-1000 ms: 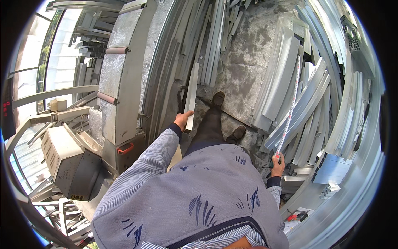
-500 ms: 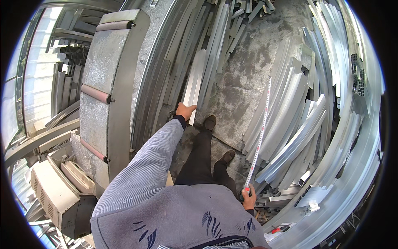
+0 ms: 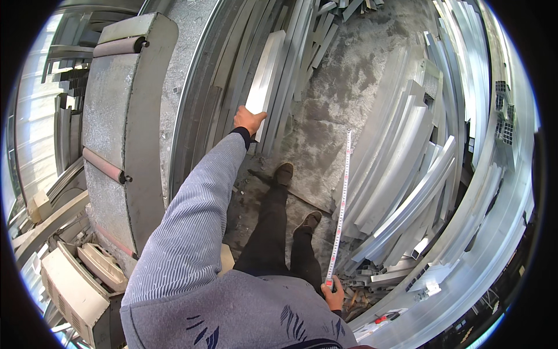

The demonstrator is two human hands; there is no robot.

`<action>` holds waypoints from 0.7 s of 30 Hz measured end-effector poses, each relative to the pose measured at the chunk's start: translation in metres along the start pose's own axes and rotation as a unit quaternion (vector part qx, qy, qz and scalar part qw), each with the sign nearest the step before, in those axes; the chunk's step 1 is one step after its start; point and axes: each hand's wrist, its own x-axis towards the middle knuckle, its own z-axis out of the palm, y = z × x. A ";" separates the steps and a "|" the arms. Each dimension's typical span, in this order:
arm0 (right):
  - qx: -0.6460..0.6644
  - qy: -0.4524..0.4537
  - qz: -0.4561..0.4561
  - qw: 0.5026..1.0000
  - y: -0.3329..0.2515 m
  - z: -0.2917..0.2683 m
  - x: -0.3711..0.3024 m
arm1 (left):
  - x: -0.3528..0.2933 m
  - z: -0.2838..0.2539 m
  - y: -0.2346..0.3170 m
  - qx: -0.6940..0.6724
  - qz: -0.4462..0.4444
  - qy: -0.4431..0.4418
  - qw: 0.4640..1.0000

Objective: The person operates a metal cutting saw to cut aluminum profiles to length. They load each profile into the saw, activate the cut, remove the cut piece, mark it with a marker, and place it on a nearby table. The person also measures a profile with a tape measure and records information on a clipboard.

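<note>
My left hand (image 3: 249, 121) reaches out ahead and grips the near end of a flat pale aluminium profile (image 3: 267, 72) that leans among other long bars. My right hand (image 3: 333, 295) stays low by my hip, closed on the case of a tape measure, and its white tape (image 3: 341, 203) sticks out stiffly forward over the floor. My dark trousers and two shoes (image 3: 285, 173) stand on the rough concrete between both hands.
A grey metal machine with rollers (image 3: 125, 128) stands at the left. Stacks of long aluminium profiles (image 3: 407, 168) lean at the right and more lie ahead (image 3: 314, 35). Cream-coloured boxes (image 3: 70, 279) sit at lower left. Concrete floor (image 3: 349, 87) runs down the middle.
My left hand has stretched further forward along the pale profile. The tape in my right hand has swung to point more straight ahead as I stepped forward.
</note>
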 end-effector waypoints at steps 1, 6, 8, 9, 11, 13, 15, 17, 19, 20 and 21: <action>0.019 -0.014 0.002 1.000 0.001 0.001 -0.001 | 0.009 -0.001 0.003 0.006 0.007 0.008 1.000; -0.011 0.010 0.001 1.000 0.009 0.009 0.000 | 0.053 -0.001 0.035 0.041 0.042 0.079 0.995; -0.003 -0.002 0.023 1.000 0.013 0.013 0.004 | 0.070 -0.002 0.047 0.063 0.043 0.102 0.992; 0.003 -0.005 0.022 1.000 0.014 0.014 0.007 | 0.076 -0.002 0.051 0.070 0.050 0.113 0.990; -0.004 -0.015 0.028 0.999 0.015 0.016 0.010 | 0.085 0.001 0.055 0.116 0.043 0.135 0.983; -0.007 -0.032 0.044 0.999 0.013 0.016 0.011 | 0.083 0.006 0.047 0.169 0.067 0.143 0.973; 0.006 -0.031 0.039 0.999 0.009 0.016 0.010 | 0.072 0.012 0.028 0.187 0.099 0.092 0.973; 0.033 -0.009 0.011 0.999 0.005 0.015 0.009 | 0.045 0.022 0.000 0.158 0.137 0.019 0.978; 0.028 -0.013 0.002 1.000 0.003 0.011 0.009 | 0.003 0.038 -0.033 0.140 0.131 -0.050 0.980; 0.022 -0.014 -0.014 1.000 0.003 0.008 0.009 | -0.023 0.048 -0.050 0.170 0.130 -0.082 0.973; 0.014 -0.007 -0.004 1.000 0.004 0.005 0.010 | -0.054 0.056 -0.070 0.154 0.102 -0.107 0.977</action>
